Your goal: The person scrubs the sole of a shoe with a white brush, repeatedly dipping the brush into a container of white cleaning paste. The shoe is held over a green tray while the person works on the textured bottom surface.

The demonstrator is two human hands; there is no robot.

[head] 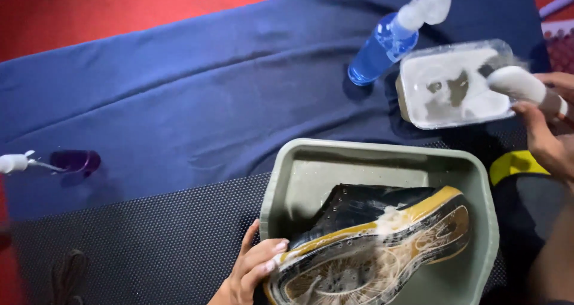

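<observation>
Over blue cloth (pixel 179 102), left fingers (pixel 263 258) grip a sudsy black shoe (pixel 371 239); right fingers (pixel 538 132) clasp a brush (pixel 520 84).

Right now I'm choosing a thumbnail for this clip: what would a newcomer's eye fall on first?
First, the dark shoe with its yellow-edged, soapy sole turned up, lying in the grey-green basin at bottom centre, steadied at one end by the left hand. Next, at upper right, the right hand holds a white brush over a clear tub of white foam, beside a blue spray bottle on the navy cloth.
</observation>
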